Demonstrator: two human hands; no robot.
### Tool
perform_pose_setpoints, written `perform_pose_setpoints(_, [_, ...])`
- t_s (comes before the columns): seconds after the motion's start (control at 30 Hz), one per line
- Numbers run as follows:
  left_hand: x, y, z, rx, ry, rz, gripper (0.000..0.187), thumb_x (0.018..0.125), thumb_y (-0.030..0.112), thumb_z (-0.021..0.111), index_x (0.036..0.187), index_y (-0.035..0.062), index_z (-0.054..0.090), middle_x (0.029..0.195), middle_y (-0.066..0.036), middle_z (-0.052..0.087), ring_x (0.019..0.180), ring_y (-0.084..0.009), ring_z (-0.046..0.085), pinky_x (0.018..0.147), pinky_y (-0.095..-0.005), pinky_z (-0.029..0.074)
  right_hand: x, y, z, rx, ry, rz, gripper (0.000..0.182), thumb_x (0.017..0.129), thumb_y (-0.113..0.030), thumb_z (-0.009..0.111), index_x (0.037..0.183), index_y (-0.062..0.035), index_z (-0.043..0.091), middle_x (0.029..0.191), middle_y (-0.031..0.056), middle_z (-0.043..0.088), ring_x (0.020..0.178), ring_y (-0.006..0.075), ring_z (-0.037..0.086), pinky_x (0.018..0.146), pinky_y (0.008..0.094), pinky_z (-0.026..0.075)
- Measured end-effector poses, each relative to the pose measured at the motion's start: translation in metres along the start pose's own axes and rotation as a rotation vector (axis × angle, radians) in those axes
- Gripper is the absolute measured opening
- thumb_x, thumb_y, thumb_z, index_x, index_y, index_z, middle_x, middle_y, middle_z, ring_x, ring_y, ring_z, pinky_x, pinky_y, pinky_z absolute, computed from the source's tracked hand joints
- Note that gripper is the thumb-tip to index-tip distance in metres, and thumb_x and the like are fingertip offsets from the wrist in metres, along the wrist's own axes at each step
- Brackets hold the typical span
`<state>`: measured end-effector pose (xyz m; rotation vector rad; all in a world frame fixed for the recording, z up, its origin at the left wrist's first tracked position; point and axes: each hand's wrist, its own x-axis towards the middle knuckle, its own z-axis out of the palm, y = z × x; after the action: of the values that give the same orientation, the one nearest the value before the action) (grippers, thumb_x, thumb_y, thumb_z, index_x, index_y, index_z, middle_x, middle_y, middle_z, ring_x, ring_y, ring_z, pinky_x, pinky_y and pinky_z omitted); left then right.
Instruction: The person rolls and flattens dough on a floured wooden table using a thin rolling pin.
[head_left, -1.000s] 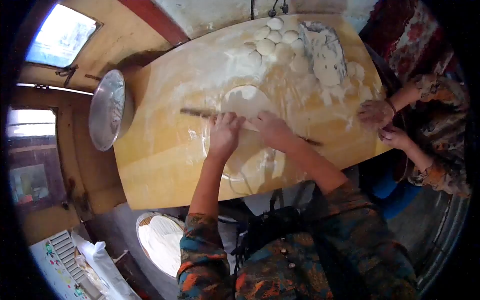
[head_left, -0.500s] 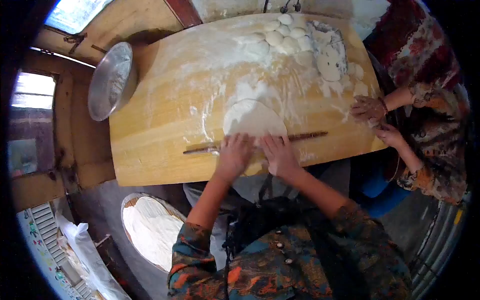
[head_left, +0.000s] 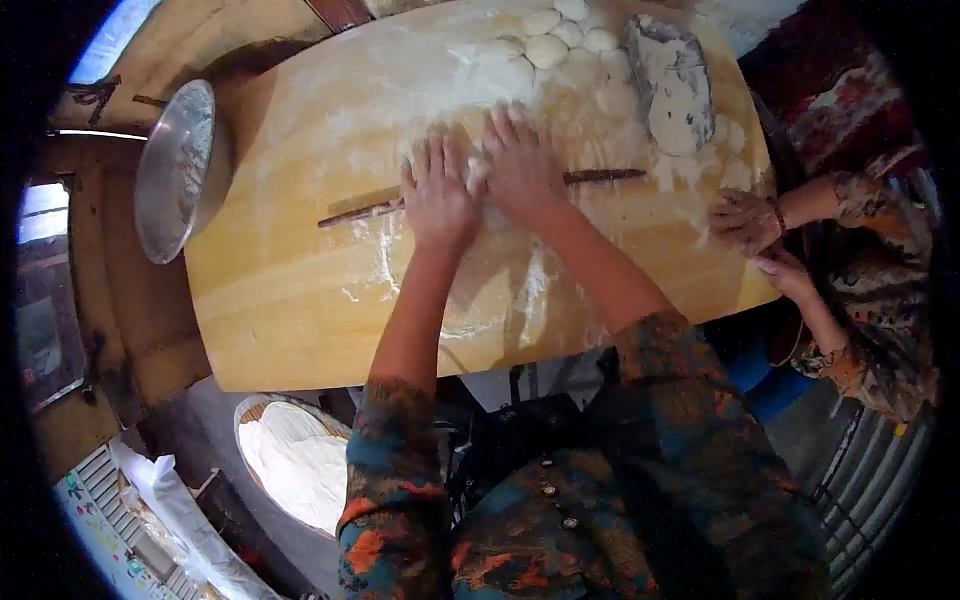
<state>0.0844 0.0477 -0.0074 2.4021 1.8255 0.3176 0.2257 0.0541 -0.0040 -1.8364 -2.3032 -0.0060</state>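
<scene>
A long thin dark rolling pin [head_left: 604,175] lies across the floured wooden board [head_left: 290,320], its ends sticking out on both sides of my hands. My left hand [head_left: 442,192] rests flat over the pin, fingers stretched forward. Beside it my right hand [head_left: 522,165] lies on the pin too, fingers spread and pointing at the far edge. A bit of pale dough [head_left: 478,172] shows between the hands; the rest of the round sheet is hidden. Loose flour streaks the wood around them.
Several dough balls [head_left: 546,50] sit at the far edge beside a flour-filled container [head_left: 678,90]. A metal bowl [head_left: 178,170] stands at the left. Another person's hand [head_left: 745,220] is over the right edge. Flat dough sheets [head_left: 295,460] lie on a round woven tray below.
Both my hands and the rolling pin have moved forward, away from me. The round dough sheet, seen beyond the pin before, is no longer visible lying flat.
</scene>
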Motion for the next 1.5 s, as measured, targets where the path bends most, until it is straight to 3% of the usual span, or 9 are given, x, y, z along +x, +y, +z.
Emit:
perform_pose_setpoints(0.3, [-0.106,0.013,-0.01,-0.208,-0.247,0.09,0.082,0.084,0.044,0.061,0.147,0.0026,0.029,0.155,-0.017,0.025,0.145,-0.032,0.019,0.116,-0.0513,0.011,-0.115,-0.01,-0.016,0.121,-0.319,-0.221,0.059,0.087,-0.031,0.055,0.14,-0.0074,0.043,0.147,0.0162,0.039,0.134,0.0328,0.037,0.111,0.0547,0.023])
perform_pose_setpoints(0.43, [0.024,-0.022,0.005,-0.01,0.098,-0.007,0.065,0.094,0.045,0.048,0.143,0.003,0.037,0.151,-0.02,0.032,0.14,-0.0342,0.03,0.113,-0.0544,0.019,0.023,0.01,0.007,-0.2,0.119,-0.193,0.049,0.087,-0.028,0.055,0.13,-0.0052,0.052,0.132,0.0168,0.052,0.119,0.0319,0.05,0.104,0.0497,0.033])
perform_pose_setpoints(0.53, [0.067,-0.051,-0.017,-0.056,0.21,-0.046,0.054,0.096,0.041,0.045,0.138,0.0057,0.044,0.138,-0.019,0.047,0.129,-0.0349,0.042,0.107,-0.0546,0.027,0.075,0.023,-0.026,-0.05,0.121,-0.068,0.046,0.091,-0.03,0.053,0.13,-0.0051,0.05,0.125,0.0161,0.056,0.114,0.0313,0.052,0.097,0.0465,0.038])
perform_pose_setpoints(0.63, [0.048,-0.071,-0.03,-0.071,0.099,-0.077,0.049,0.095,0.039,0.049,0.133,0.0093,0.049,0.119,-0.015,0.056,0.116,-0.0313,0.05,0.102,-0.0531,0.032,0.054,0.053,-0.028,-0.059,-0.039,-0.142,0.047,0.092,-0.03,0.052,0.132,-0.0041,0.048,0.12,0.0169,0.058,0.112,0.0321,0.053,0.095,0.0463,0.038])
perform_pose_setpoints(1.03, [-0.124,-0.052,-0.043,0.04,-0.006,0.117,0.047,0.087,0.025,0.06,0.13,0.0086,0.05,0.117,-0.018,0.052,0.115,-0.0345,0.047,0.103,-0.0524,0.03,-0.119,0.044,-0.035,0.086,-0.048,-0.276,0.038,0.086,-0.014,0.053,0.123,-0.0048,0.057,0.109,0.0167,0.056,0.103,0.0336,0.054,0.092,0.0441,0.042])
perform_pose_setpoints(1.23, [-0.106,-0.041,-0.046,-0.188,0.299,-0.306,0.043,0.082,0.025,0.068,0.119,0.0054,0.057,0.116,-0.02,0.054,0.111,-0.0378,0.05,0.095,-0.0498,0.038,-0.131,0.028,-0.044,0.387,0.042,-0.259,0.041,0.082,-0.012,0.054,0.122,-0.0048,0.058,0.098,0.0149,0.056,0.096,0.0338,0.055,0.083,0.0418,0.048])
perform_pose_setpoints(1.33, [-0.084,-0.034,-0.015,-0.218,0.11,-0.322,0.039,0.078,0.03,0.072,0.106,0.0045,0.062,0.109,-0.021,0.058,0.103,-0.0392,0.055,0.086,-0.0486,0.044,-0.116,-0.008,-0.032,0.363,0.037,-0.095,0.043,0.082,-0.012,0.054,0.124,-0.0058,0.057,0.1,0.0145,0.056,0.099,0.033,0.055,0.085,0.0428,0.046])
perform_pose_setpoints(1.37, [-0.074,-0.028,-0.003,-0.196,0.195,-0.349,0.029,0.076,0.027,0.074,0.085,0.0002,0.066,0.086,-0.019,0.063,0.093,-0.0365,0.057,0.082,-0.0465,0.047,-0.11,-0.015,-0.032,0.296,-0.01,-0.094,0.044,0.082,-0.012,0.053,0.126,-0.0069,0.055,0.105,0.0151,0.056,0.101,0.0323,0.055,0.088,0.0427,0.045])
perform_pose_setpoints(1.5, [-0.057,-0.016,-0.015,-0.27,0.022,-0.359,0.027,0.077,0.023,0.073,0.086,-0.0013,0.066,0.091,-0.021,0.064,0.083,-0.0357,0.061,0.074,-0.0421,0.05,-0.106,-0.014,-0.032,0.161,-0.076,-0.074,0.048,0.083,-0.012,0.052,0.131,-0.0083,0.052,0.111,0.0158,0.057,0.107,0.0316,0.053,0.093,0.0441,0.042])
